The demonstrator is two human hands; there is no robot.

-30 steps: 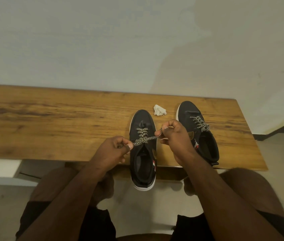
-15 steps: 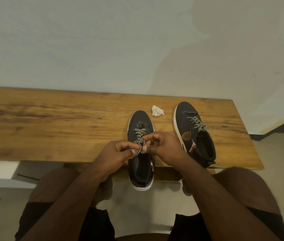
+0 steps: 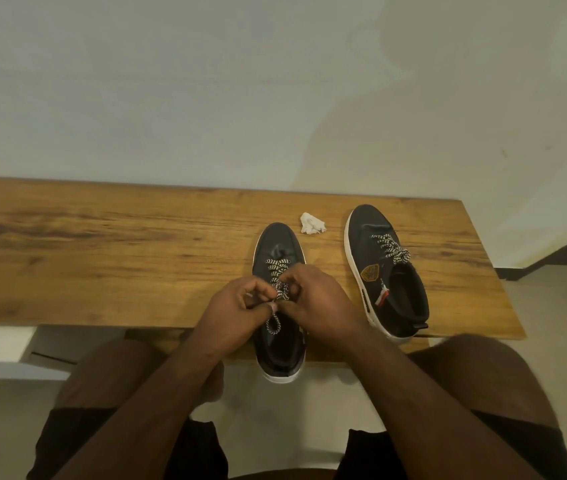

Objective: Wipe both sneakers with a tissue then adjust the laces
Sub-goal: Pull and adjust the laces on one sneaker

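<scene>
Left hand (image 3: 237, 313) and right hand (image 3: 320, 306): close together, both pinching the speckled laces (image 3: 277, 289) over the near-left black sneaker (image 3: 278, 244), heel overhanging the wooden bench (image 3: 102, 254). Second sneaker (image 3: 375, 258): right, laced. Crumpled tissue (image 3: 312, 223): between the toes, far side.

left hand (image 3: 237, 317) and right hand (image 3: 316, 306) now pulled close together, lace (image 3: 277, 294) no longer stretched wide, small loop hanging toward 6 o'clock
</scene>
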